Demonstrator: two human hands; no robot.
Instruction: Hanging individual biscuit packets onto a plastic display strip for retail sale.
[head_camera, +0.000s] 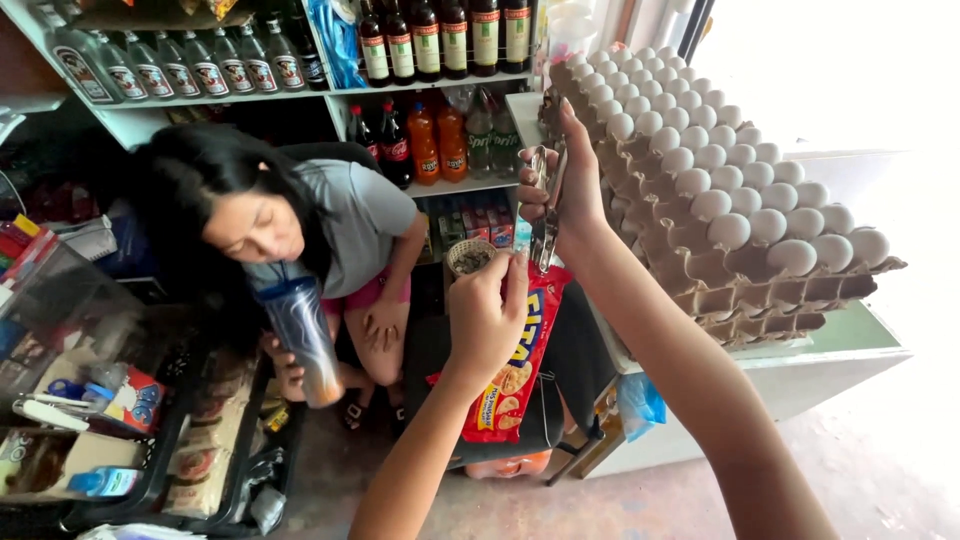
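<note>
head view: right hand (560, 190) closed around metal tongs (547, 215), raised just beside stacked egg trays (740, 250); left hand (487, 310) pinching top of red cracker pack (515, 365), hanging over the floor, near a small cup (471, 257). risks, as judged: elbow or tongs nudging trays, eggs sliding off; loose pinch, pack dropping; seated person (300, 220) below with tumbler (300, 335) possibly bumped.

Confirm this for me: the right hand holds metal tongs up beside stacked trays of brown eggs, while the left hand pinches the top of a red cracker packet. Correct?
Not quite: the eggs are white, not brown, as the head view shows. The rest stands: the right hand holds metal tongs beside the stacked trays, and the left hand pinches the red cracker packet.
</note>
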